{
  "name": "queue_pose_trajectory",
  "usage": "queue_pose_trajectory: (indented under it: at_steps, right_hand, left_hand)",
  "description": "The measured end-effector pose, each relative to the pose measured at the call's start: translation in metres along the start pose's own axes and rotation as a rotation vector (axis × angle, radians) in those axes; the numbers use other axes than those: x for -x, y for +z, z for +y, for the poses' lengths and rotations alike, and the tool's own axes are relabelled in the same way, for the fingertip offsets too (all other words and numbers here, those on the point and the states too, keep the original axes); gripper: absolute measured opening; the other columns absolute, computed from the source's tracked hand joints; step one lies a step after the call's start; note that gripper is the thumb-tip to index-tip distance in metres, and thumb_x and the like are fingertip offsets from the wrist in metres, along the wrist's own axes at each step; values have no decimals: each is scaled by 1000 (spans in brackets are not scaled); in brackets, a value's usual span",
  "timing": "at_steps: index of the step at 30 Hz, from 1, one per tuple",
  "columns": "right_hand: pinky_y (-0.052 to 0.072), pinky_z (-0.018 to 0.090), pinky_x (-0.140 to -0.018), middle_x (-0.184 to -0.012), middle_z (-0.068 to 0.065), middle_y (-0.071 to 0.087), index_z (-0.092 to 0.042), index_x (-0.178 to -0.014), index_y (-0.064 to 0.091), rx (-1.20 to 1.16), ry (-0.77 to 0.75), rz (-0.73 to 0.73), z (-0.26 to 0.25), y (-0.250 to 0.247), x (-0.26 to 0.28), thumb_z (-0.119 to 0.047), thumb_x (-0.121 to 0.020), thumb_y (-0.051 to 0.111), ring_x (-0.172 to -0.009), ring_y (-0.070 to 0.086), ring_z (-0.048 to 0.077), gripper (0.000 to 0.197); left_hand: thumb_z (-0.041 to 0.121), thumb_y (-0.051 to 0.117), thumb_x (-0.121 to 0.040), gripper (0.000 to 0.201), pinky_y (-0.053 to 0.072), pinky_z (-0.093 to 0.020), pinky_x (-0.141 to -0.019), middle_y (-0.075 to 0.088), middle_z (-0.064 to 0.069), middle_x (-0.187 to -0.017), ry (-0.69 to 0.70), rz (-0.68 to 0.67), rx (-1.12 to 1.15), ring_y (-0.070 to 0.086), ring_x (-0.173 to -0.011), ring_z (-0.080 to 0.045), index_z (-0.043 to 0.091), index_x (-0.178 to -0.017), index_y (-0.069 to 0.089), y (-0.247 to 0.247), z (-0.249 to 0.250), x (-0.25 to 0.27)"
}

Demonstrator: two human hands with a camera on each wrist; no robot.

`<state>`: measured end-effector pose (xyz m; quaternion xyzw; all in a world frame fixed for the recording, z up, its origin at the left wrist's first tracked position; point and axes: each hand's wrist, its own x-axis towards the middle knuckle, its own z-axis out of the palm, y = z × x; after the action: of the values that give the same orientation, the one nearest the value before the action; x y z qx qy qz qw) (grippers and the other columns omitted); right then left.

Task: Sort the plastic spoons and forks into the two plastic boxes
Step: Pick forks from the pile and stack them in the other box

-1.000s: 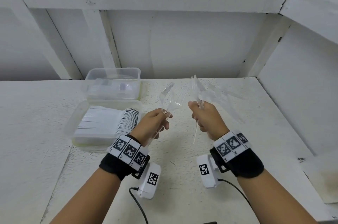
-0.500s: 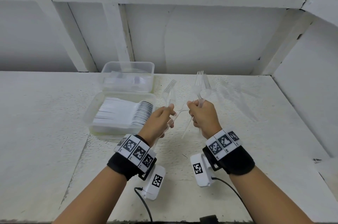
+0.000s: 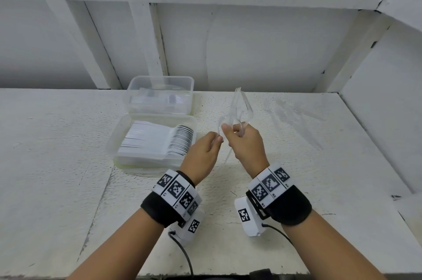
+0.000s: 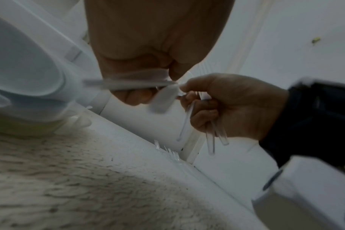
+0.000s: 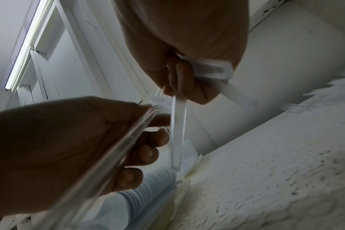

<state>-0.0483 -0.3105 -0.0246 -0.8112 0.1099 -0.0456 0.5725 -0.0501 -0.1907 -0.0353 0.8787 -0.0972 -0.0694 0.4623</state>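
Head view: two boxes (image 3: 159, 94), two hands (image 3: 245, 142) on clear forks (image 3: 237, 106).

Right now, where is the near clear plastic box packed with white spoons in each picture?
Head: the near clear plastic box lies left of centre, beside the left hand.
Left wrist: blurred, at the left edge.
Right wrist: bottom centre, its ribbed spoon stack showing.
Shared landmark: the left hand.
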Motion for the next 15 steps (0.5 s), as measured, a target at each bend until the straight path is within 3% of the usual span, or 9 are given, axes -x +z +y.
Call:
queue_pose_trajectory:
  at_steps: [2, 4, 8, 10, 12, 15]
  right_hand:
    - [34, 9, -47, -62, -4, 51, -13, -69, 47, 53, -37, 20, 3, -3, -2, -27, -92, 53, -53, 44, 5, 28]
    - [34, 9, -45, -63, 1, 49, -10, -70, 45, 63, -61, 29, 6, -7, -4, -24, -93, 52, -54, 42, 10, 27]
    - [34, 16, -48, -64, 1, 50, -11, -78, 51, -13, -92, -24, 4, -15, -7, -28, -93, 54, -48, 39, 5, 23]
    - [31, 17, -46, -62, -1, 49, -18, -77, 53, -99, -99, -91, 3, -18, -8, -26, -94, 54, -43, 37, 1, 18]
    - [30, 16, -41, -61, -1, 48, -21, -80, 54, -166, -90, -137, 2, -21, -9, -23, -94, 53, -40, 36, 0, 15]
    - [30, 15, -39, -61, -2, 46, -22, -84, 54, -200, -85, -149, 3, -23, -9, -20, -95, 52, -40, 37, -1, 11]
  left_hand:
    - [29, 32, -101, 32, 37, -25, -69, 51, 10, -75, -21, -16, 24, 51, -76, -9, 10, -103, 58, 0, 1, 0]
    - [28, 30, -102, 35, 39, -23, -68, 56, 5, -78, -86, -51, 120, 52, -74, -9, 6, -105, 58, -2, 2, -2]
    - [22, 32, -101, 31, 50, -28, -58, 61, -8, -80, -288, -210, 562, 59, -67, -18, 4, -117, 52, -9, 5, -1]
    - [20, 32, -100, 30, 52, -29, -55, 60, -10, -75, -330, -326, 734, 60, -62, -21, 3, -115, 51, -12, 8, 1]
    - [21, 33, -98, 28, 50, -27, -52, 60, -9, -68, -335, -432, 793, 58, -54, -20, 5, -108, 53, -15, 9, 4]
    - [20, 31, -96, 30, 40, -20, -43, 53, -4, -56, -322, -483, 824, 45, -39, -14, 8, -103, 57, -17, 7, 5]
